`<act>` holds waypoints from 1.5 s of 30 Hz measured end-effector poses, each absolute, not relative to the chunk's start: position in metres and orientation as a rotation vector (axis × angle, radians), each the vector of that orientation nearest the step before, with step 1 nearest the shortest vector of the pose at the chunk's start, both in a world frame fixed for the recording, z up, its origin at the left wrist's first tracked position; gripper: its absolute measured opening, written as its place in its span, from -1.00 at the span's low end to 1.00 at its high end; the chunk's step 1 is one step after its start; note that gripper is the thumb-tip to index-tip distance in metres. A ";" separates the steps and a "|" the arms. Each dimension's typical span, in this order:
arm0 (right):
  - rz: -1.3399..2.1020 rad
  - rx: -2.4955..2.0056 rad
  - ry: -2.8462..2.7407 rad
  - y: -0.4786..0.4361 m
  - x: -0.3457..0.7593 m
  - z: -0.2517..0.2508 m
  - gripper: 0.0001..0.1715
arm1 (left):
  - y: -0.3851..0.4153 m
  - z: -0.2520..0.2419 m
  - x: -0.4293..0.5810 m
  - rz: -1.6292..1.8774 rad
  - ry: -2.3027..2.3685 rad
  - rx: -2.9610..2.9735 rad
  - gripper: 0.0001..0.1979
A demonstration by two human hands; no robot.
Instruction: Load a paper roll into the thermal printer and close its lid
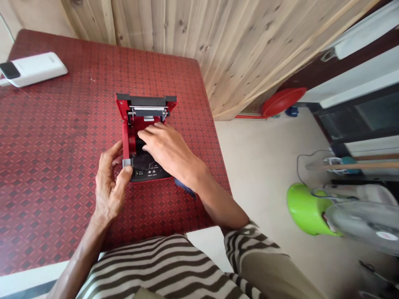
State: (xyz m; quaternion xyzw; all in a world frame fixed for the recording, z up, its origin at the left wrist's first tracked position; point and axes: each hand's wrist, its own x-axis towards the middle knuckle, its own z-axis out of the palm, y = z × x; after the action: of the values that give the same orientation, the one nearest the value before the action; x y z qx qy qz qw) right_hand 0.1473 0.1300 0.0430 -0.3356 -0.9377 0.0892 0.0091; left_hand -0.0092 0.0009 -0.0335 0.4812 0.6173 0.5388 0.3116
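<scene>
A small red and black printer (125,139) stands on the table with its lid (146,101) raised, showing a roller and metal bar. My left hand (110,180) grips the near left corner of its body, thumb on the grey edge and fingers along the outer side. Over the open compartment, my right hand (168,149) reaches in with its fingers bent and close together. Dark, soft-looking material (144,160) shows below these fingers; whether they hold it is hidden. A dark blue cloth (186,187) lies beneath my right wrist, beside the printer.
The red patterned table (62,166) carries a white device with a dark end (37,68) at the far left. A wooden plank wall (174,29) rises behind. On the floor to the right are a green stool (307,209), a fan (368,224) and a red basin (282,101).
</scene>
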 end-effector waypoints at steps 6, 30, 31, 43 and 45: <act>0.296 -1.063 -3.170 0.144 0.127 0.057 -0.59 | 0.002 -0.041 -0.012 1.401 1.675 1.388 -0.35; 1.732 -1.005 -1.451 0.146 0.252 0.013 -0.48 | 0.004 -0.044 -0.014 1.426 1.689 1.361 -0.31; 1.721 -1.017 -1.443 0.146 0.252 0.012 -0.45 | 0.004 -0.045 -0.014 1.425 1.688 1.355 -0.31; 0.981 -1.351 -1.784 0.180 0.231 -0.052 -0.73 | 0.005 -0.050 -0.016 1.436 1.689 1.347 -0.26; 0.965 -1.397 -1.871 0.177 0.228 -0.057 -0.74 | 0.006 -0.049 -0.016 1.443 1.679 1.352 -0.26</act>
State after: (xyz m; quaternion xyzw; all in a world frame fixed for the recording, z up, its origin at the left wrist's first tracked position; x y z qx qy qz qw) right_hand 0.2278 0.1772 -0.0573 -0.5268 -0.7059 0.3641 0.3026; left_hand -0.0155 0.0056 -0.0490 0.5019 0.6232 0.5354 0.2704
